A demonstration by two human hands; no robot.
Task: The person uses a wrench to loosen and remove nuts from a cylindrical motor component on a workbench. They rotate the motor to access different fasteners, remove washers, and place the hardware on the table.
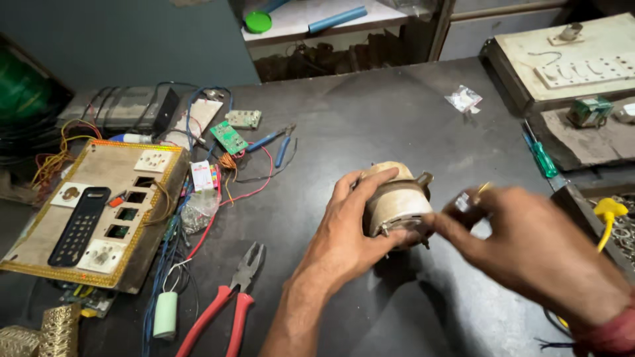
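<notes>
The left hand (350, 231) was wrapped around a small round motor (395, 201), cream and brown, lifting it just above the dark desk (370, 119); its grip was closed firmly on the housing, fingers over the top. The right hand (522, 241) reached in from the right of the motor, fingertips pressed together against its front rim, and seemed to pinch something small and shiny, though blur kept me from telling what it was.

Left of the motor, on the desk, lay red-handled pliers (228, 304), and farther left a wooden switchboard (99, 211) with a tangle of coloured wires (198, 198) between. Right of the motor, near the desk's edge, rested a green-handled screwdriver (542, 157).

The risk, as I judged it: the motor was held by one hand only, so a hard push from the right fingers could twist it loose and drop it. The tiny pinched piece could also slip and vanish among the clutter.
</notes>
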